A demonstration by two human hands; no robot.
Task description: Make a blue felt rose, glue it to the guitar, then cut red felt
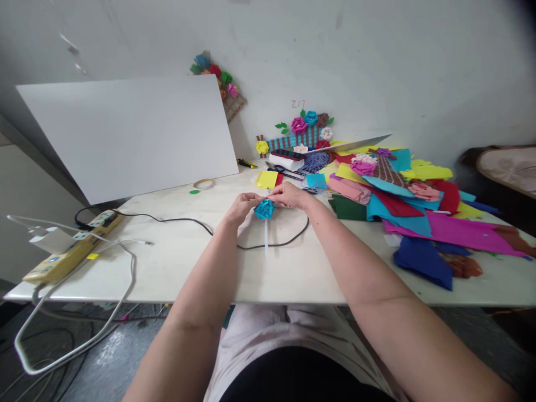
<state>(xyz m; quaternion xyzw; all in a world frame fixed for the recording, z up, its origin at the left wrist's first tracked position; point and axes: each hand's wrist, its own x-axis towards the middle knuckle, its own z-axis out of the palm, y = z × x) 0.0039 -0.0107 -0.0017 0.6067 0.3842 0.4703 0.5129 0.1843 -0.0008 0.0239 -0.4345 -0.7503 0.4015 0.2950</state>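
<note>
A bright blue crafted flower is between my hands, just above the middle of the white table. My left hand pinches its left upper edge. The fingers of my right hand are closed at its upper right edge, close to the left fingertips. Below the flower runs a thin pale strip; whether it is joined to the flower I cannot tell. A black cord curves across the table under my hands. Beyond them lie a yellow paper pad and a blue square of paper.
Coloured sheets are heaped on the right. A white board leans on the wall at left, near a power strip with cables. Behind my hands are a tape ring, a cutter, blue yarn and a flower decoration.
</note>
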